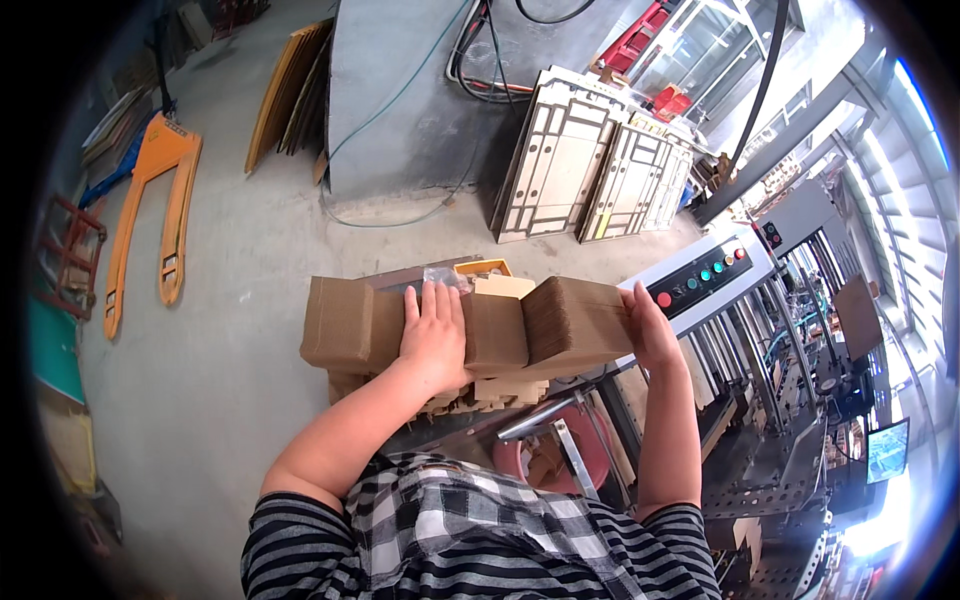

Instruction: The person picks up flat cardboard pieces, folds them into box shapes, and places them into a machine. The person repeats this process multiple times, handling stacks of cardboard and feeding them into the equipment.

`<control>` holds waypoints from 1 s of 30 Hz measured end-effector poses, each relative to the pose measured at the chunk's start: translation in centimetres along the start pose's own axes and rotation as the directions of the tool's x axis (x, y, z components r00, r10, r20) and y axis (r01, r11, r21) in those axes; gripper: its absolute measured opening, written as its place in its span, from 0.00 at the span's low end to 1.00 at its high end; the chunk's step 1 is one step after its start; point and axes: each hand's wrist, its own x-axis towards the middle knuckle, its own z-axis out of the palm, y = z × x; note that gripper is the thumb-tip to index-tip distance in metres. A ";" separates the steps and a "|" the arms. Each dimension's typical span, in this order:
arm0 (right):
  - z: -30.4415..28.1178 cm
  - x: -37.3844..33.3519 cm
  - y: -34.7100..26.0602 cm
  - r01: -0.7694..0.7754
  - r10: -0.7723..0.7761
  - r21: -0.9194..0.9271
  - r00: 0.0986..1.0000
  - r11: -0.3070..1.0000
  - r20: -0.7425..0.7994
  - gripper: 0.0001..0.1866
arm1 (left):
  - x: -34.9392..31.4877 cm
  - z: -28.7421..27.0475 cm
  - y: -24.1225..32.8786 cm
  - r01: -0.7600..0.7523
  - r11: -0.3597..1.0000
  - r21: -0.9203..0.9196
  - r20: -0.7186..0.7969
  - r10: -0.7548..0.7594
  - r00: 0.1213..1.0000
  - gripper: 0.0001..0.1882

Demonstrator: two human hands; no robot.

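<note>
A long row of brown folded cardboard blanks point(495, 330) lies in front of me, its tightly packed edges showing toward the right. My left hand point(436, 325) rests on top of the row, fingers stretched out flat and pointing away from me. At the right end, my right hand point(651, 325) grips the cardboard, with its fingers up along the end face. Part of that hand's grip is hidden behind the blanks. Beneath the row sit more cut cardboard pieces point(490, 393) with notched edges.
A yellow box point(484, 268) and clear plastic sit just behind the cardboard. To the right stands a machine with a button panel point(705, 277). A reddish bin point(553, 455) is below. An orange pallet jack point(170, 165) stands left; patterned boards point(560, 160) lean behind.
</note>
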 end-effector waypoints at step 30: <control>7.7 -1.3 -2.2 0.246 -0.259 -0.967 0.932 -0.062 0.254 0.61 | -0.4 -1.0 0.0 -0.001 1.000 -0.030 0.046 0.002 0.999 0.64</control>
